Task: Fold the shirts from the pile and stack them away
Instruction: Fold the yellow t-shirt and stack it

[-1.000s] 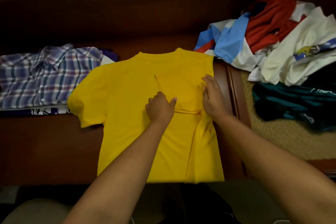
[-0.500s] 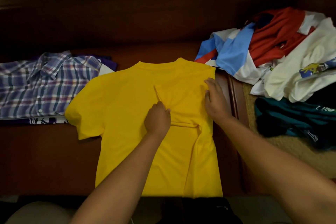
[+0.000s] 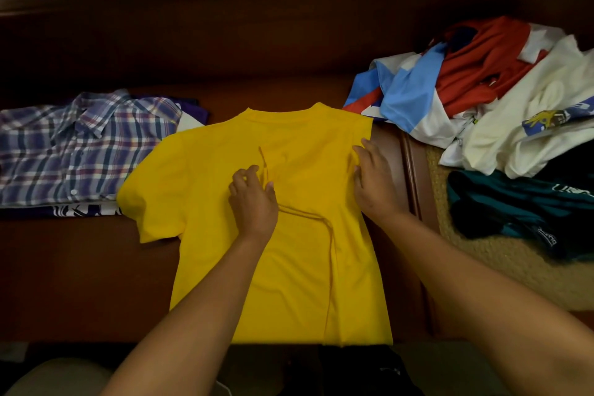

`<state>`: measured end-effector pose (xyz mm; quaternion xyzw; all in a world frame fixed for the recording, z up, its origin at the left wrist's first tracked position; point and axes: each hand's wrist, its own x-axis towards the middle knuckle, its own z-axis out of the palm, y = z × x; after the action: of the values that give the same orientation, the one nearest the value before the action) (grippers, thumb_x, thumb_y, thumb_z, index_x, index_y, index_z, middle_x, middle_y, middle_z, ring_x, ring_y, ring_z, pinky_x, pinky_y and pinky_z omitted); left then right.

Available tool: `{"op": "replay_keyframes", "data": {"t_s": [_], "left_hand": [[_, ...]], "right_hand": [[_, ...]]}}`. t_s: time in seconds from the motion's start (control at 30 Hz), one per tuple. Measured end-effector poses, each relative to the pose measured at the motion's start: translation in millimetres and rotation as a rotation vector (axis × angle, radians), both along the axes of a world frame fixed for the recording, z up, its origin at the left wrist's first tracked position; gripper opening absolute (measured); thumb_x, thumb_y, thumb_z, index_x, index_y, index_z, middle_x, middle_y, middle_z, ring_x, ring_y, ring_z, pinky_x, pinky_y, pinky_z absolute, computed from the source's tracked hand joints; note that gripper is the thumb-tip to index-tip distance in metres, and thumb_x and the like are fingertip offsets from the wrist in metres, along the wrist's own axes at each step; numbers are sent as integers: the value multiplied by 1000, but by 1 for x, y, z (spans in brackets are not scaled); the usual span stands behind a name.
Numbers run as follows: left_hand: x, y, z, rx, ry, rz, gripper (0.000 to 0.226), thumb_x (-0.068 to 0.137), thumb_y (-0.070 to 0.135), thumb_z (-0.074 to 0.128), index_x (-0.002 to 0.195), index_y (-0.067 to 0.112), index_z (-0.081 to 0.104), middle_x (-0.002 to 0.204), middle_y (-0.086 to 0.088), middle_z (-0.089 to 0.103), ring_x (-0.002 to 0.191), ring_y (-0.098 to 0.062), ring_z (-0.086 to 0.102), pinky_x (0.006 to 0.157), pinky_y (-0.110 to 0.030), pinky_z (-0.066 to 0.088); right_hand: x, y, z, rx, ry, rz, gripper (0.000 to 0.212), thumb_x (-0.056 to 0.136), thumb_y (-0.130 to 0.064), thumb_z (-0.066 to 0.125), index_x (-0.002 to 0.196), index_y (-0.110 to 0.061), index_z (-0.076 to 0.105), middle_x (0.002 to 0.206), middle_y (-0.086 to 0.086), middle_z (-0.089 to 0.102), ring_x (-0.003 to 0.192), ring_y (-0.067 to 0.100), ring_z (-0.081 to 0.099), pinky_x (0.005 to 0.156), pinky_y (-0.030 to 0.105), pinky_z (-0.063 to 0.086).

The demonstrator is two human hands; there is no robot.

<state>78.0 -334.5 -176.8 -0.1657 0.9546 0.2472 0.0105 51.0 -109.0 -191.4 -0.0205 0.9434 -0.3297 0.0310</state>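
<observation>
Yellow shirt hem hidden below bench edge.

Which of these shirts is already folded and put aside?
The plaid shirt on the left, folded flat on a stack. The yellow shirt is mid-fold, and the pile on the right lies crumpled.

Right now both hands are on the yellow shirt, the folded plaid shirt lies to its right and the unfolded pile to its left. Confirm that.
Not quite: the sides are swapped. The head view shows the folded plaid shirt to the left of the yellow shirt and the unfolded pile to its right. Both the left hand and right hand are on it.
</observation>
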Motion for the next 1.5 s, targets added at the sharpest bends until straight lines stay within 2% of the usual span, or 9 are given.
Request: {"op": "replay_keyframes", "data": {"t_s": [0.13, 0.3, 0.43, 0.6, 0.77, 0.97, 1.17, 1.4, 1.5], "left_hand": [[2, 12, -5, -185, -61, -285, 54, 96, 34, 51, 145, 15, 36, 156, -13, 23, 144, -33, 18, 112, -50, 23], [-5, 7, -21, -288, -284, -394, 64, 99, 50, 32, 154, 23, 10, 162, -6, -1, 148, -29, 0, 117, -48, 10], [-17, 1, -20, -288, -202, -355, 63, 98, 53, 31, 153, 26, 15, 162, -7, 2, 148, -32, -2, 116, -52, 5], [-32, -9, -31, -332, -282, -380, 68, 95, 63, 19, 152, 35, -3, 161, -4, -10, 147, -33, -11, 114, -60, 0], [-53, -8, -36, -320, -256, -385, 68, 94, 65, 18, 152, 38, -6, 161, -2, -13, 147, -31, -14, 114, -58, -4], [-57, -15, -26, -227, -199, -399, 65, 97, 58, 27, 153, 32, 8, 162, -6, 0, 148, -29, -4, 116, -53, 3], [-13, -71, -6, -119, 14, -157, 53, 99, 42, 40, 144, 14, 40, 154, -14, 29, 145, -34, 16, 114, -55, 18], [34, -168, 19, -135, 102, 303, 53, 90, 27, 61, 138, 10, 45, 144, -15, 40, 133, -36, 32, 105, -49, 28], [50, -196, 15, 18, 32, 576, 61, 88, 34, 63, 139, 9, 43, 142, -19, 40, 131, -37, 34, 108, -47, 25]], "right_hand": [[-8, -9, -5, 149, -96, 148, 51, 103, -26, 36, 149, -8, 26, 160, 10, 12, 148, 25, 5, 120, 44, 7], [-18, -3, -19, 404, -243, 294, 69, 100, -53, 20, 153, -19, -7, 160, 1, -18, 146, 19, -19, 119, 45, -7], [-26, -6, -12, 400, -215, 216, 65, 102, -49, 21, 154, -17, -2, 160, 4, -17, 146, 22, -22, 117, 46, -11], [-24, -25, -20, 386, -175, 298, 78, 91, -64, 4, 154, -18, -1, 161, 3, -13, 147, 19, -17, 118, 42, -10], [-45, -11, -31, 435, -129, 328, 79, 88, -64, -1, 154, -19, -2, 161, 3, -11, 147, 18, -15, 117, 38, -11], [-52, -15, -17, 440, -148, 296, 66, 101, -52, 23, 154, -16, 7, 162, 6, -7, 148, 22, -11, 118, 42, -6], [-25, -78, 1, 372, -148, 349, 61, 102, -46, 26, 153, -16, 13, 162, 6, -3, 149, 22, -8, 119, 43, -3], [-26, -212, 33, 224, -82, 521, 57, 103, -41, 32, 151, -13, 22, 160, 9, 15, 148, 26, 7, 118, 45, 8], [-29, -268, 49, 188, -39, 579, 55, 103, -39, 33, 150, -10, 26, 159, 11, 19, 147, 28, 12, 117, 46, 12]]}}
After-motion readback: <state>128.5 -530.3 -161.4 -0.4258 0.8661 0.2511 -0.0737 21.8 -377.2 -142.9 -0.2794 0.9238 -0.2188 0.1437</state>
